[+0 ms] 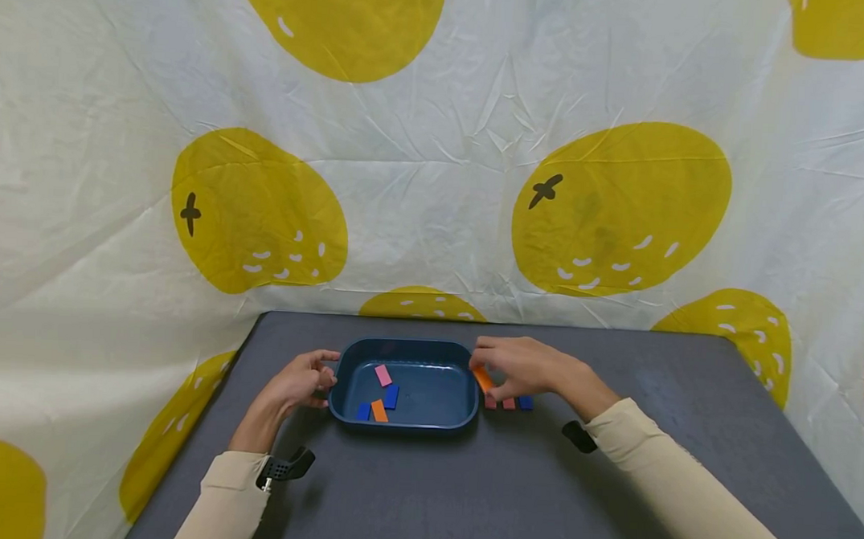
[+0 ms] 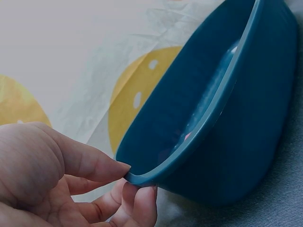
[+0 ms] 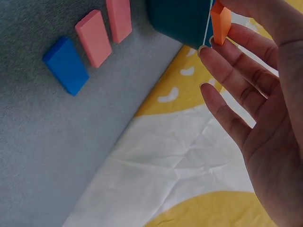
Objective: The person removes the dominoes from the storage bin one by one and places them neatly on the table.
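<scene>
A dark blue plastic basin (image 1: 434, 394) stands on the table. My left hand (image 1: 298, 386) pinches its left rim between thumb and fingers, as the left wrist view shows close up. Between the thumb and fingertips of my right hand (image 1: 527, 367) is an orange block (image 3: 221, 22), held at the basin's right rim. Inside the basin lie a pink block (image 1: 383, 375), an orange block (image 1: 378, 410) and two blue blocks (image 1: 392, 396). Below my right hand, two pink blocks (image 3: 93, 39) and a blue block (image 3: 66, 66) lie in a row on the table.
The dark grey table (image 1: 422, 494) reaches back to a pale curtain (image 1: 434, 213) with large yellow fruit shapes. A black strap (image 1: 286, 466) is on the left wrist, and another black piece (image 1: 579, 437) is at the right wrist.
</scene>
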Motion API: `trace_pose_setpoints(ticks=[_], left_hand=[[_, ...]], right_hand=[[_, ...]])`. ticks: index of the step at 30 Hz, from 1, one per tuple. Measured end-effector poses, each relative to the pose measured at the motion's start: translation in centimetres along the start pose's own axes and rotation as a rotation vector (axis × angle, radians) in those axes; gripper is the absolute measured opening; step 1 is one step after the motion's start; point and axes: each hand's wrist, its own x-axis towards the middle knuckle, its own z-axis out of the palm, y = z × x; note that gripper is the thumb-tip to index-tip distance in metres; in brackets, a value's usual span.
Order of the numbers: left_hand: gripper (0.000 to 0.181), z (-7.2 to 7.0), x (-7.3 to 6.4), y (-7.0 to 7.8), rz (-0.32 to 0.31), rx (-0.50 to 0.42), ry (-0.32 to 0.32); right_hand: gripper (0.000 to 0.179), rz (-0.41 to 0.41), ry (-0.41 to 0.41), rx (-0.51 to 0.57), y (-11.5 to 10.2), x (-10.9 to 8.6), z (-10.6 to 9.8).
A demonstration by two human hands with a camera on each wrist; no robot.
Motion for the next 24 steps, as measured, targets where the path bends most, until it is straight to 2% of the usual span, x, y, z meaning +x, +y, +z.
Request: trace_pose_setpoints(ticks=[15, 24], left_hand=[[0.051, 0.0, 0.0, 0.0, 0.001, 0.0, 0.007], [0.05, -0.1, 0.0, 0.0, -0.007, 0.0, 0.008]], right_hand=[[0.031, 0.089, 0.006, 0.049, 1.3, -1.8, 0.4], [0.035, 0.099, 0.016, 0.058, 2.5, -3.1, 1.1]])
